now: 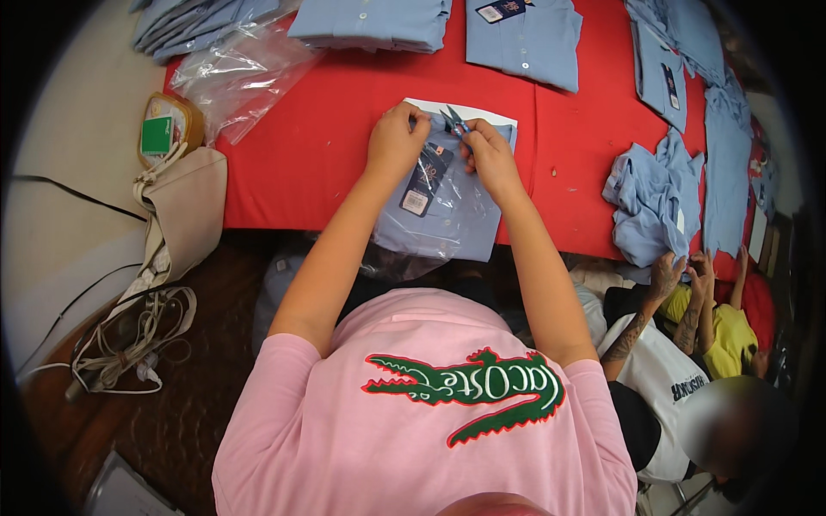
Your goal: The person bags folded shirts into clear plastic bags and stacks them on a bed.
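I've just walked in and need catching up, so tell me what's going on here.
At a red-covered table, a person works on a folded blue shirt bearing a dark tag and partly covered by clear plastic. The right hand holds small scissors by the shirt's far edge; the left hand is there too. Farther back lie more folded shirts; at right, another person's hand is near a crumpled blue garment.

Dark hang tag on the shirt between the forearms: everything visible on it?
The tag is a long navy rectangle, card-like, with light print, a small peach patch at its top end and a white label near the bottom. It lies slanted on the folded blue shirt, top end leaning right. The left hand is close to its top; contact is unclear. Clear plastic wraps the lower shirt; whether it covers the tag, I can't tell.
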Demonstrator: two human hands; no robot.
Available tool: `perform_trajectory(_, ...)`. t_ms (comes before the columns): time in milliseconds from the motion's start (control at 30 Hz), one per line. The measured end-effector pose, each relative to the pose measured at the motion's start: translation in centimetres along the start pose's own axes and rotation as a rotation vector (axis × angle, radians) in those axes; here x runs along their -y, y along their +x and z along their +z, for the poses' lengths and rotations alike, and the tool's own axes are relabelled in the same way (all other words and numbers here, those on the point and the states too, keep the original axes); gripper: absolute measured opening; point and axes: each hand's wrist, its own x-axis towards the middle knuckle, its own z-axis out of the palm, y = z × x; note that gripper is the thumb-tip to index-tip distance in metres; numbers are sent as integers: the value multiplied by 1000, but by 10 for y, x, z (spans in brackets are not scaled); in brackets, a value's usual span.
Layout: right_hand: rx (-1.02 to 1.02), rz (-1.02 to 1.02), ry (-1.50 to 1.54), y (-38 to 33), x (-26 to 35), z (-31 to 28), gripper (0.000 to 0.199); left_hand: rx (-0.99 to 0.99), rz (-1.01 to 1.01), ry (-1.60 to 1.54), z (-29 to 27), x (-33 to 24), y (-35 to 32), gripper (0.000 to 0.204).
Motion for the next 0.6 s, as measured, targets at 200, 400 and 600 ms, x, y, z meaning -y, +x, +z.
perform_trajectory(200, -112, -249, -687, -5, 17, 7, 37, -11, -46, -214, 2, 15, -2, 16)
perform_trajectory(400, -100, -234, -878, 2, 30, 17, 42, -28, -8, -273, 2, 13, -6, 13)
perform_trajectory(600, -105, -242, -889, 9, 26, 17, 42, -36, 19, -308, 3, 17, -6, 14)
